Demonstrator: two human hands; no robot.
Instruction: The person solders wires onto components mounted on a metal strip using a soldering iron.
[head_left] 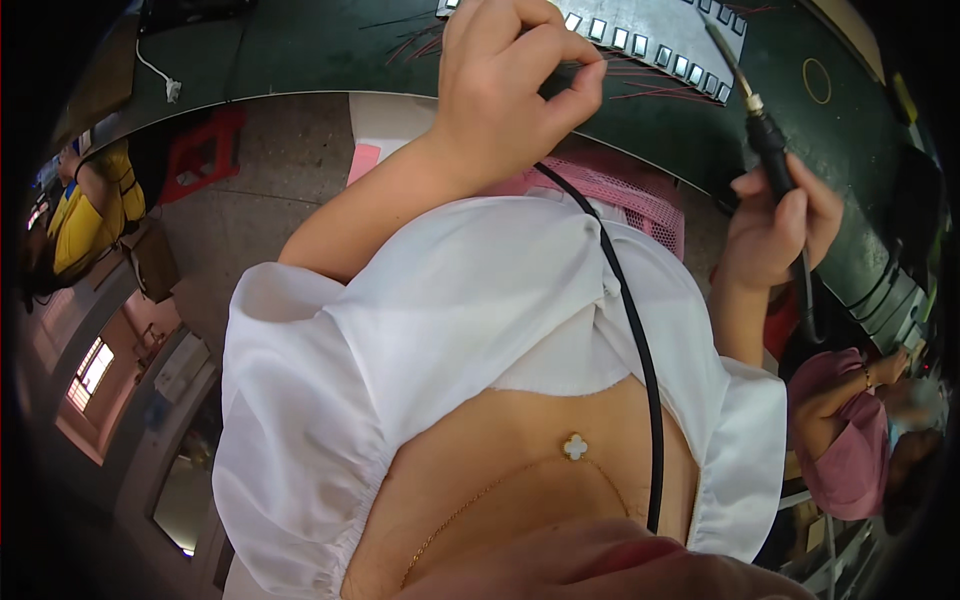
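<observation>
While a person in yellow [85,215] sits far off at the left edge, the left hand [505,85] curls its fingers and pinches thin red wires [640,92] on the green table [300,50]. Just beside it lies a grey strip of small square parts [640,40]. Further right, the right hand [780,225] is wrapped tight around a black soldering iron [765,135], tip pointing at the strip.

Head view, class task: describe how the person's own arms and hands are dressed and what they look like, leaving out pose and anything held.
Both forearms are bare. The upper arms wear short, puffed white sleeves gathered with elastic at the hem. The left hand and right hand wear no gloves; no rings or watch can be seen.
</observation>
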